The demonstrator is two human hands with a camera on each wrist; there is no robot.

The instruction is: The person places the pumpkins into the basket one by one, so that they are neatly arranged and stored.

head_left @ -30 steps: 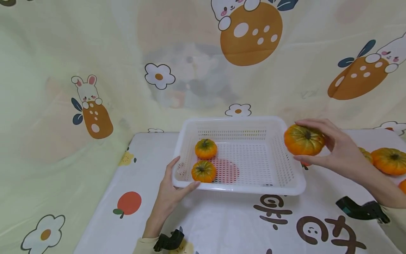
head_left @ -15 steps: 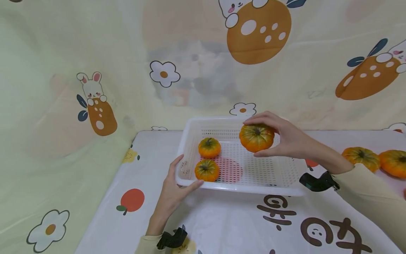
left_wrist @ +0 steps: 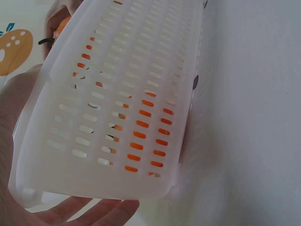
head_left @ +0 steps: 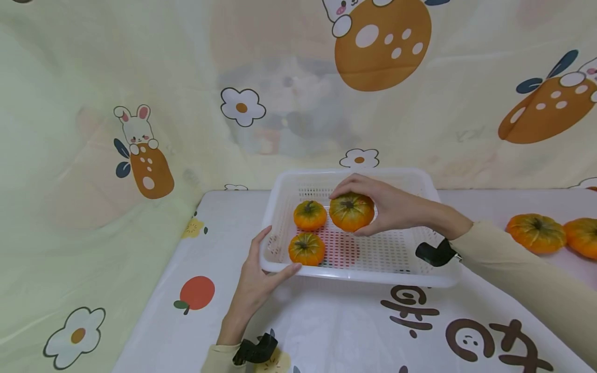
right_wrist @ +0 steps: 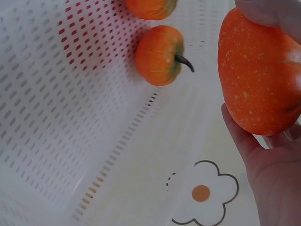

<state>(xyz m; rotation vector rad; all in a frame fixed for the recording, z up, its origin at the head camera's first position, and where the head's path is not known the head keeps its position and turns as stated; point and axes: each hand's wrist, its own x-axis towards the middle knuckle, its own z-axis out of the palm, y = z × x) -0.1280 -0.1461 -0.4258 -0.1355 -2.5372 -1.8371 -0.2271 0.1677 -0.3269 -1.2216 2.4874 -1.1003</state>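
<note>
My right hand (head_left: pixel 380 202) holds a small orange-and-green pumpkin (head_left: pixel 352 212) between thumb and fingers, over the inside of a white plastic basket (head_left: pixel 382 276). In the right wrist view the held pumpkin (right_wrist: pixel 258 75) shows its orange underside, above the perforated basket floor. Two more pumpkins sit at the basket's left end, a rear pumpkin (head_left: pixel 310 215) and a front pumpkin (head_left: pixel 306 249). My left hand (head_left: pixel 258 282) grips the basket's front left corner, thumb on the front rim. In the left wrist view, fingers (left_wrist: pixel 113 213) curl beneath the basket wall (left_wrist: pixel 117 103).
On the table's right side lie two larger pumpkins side by side, one pumpkin (head_left: pixel 536 233) nearer the basket and another pumpkin (head_left: pixel 583 237) cut by the frame edge. A patterned cloth covers the table (head_left: pixel 345 326). Behind it hangs a printed curtain (head_left: pixel 289 129).
My right hand has carried the pumpkin leftward from beyond the basket's right rim to above its inside, lowering it beside the two pumpkins there. The left hand has kept its hold on the corner.
</note>
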